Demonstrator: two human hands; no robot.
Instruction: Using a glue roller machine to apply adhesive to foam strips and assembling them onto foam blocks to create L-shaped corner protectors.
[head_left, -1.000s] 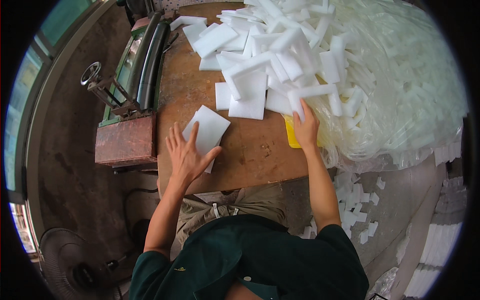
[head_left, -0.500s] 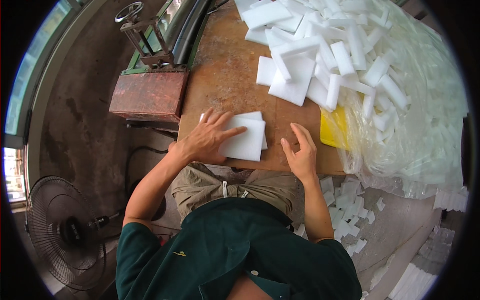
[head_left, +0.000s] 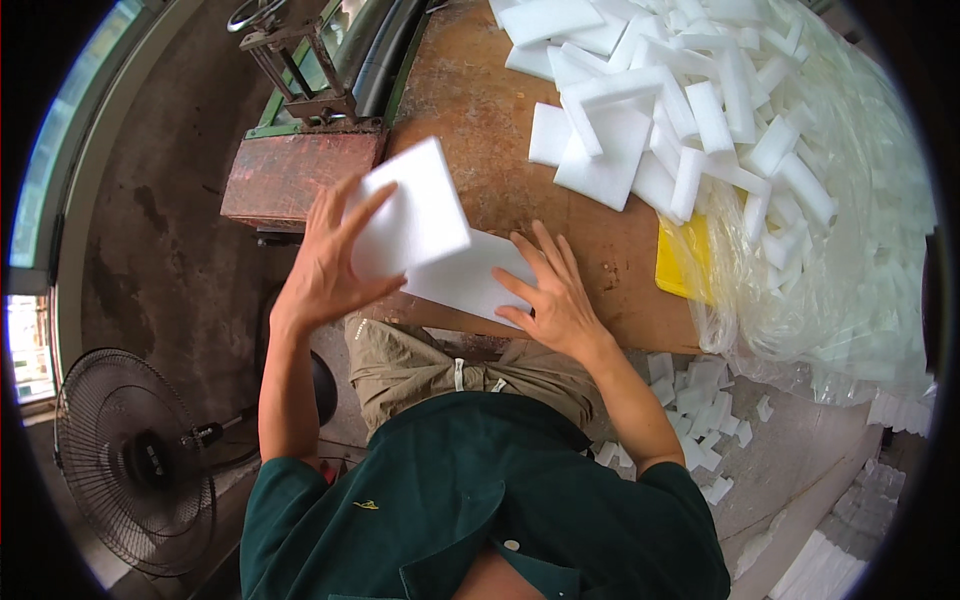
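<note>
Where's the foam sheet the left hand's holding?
Head view, left of centre: the white foam sheet is in the left hand, just right of the red box and partly hiding the second sheet by the right hand.

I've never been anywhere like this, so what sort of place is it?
Probably a workshop: a roller machine beside a worn table, a heap of white foam, and foam bits on the floor.
</note>
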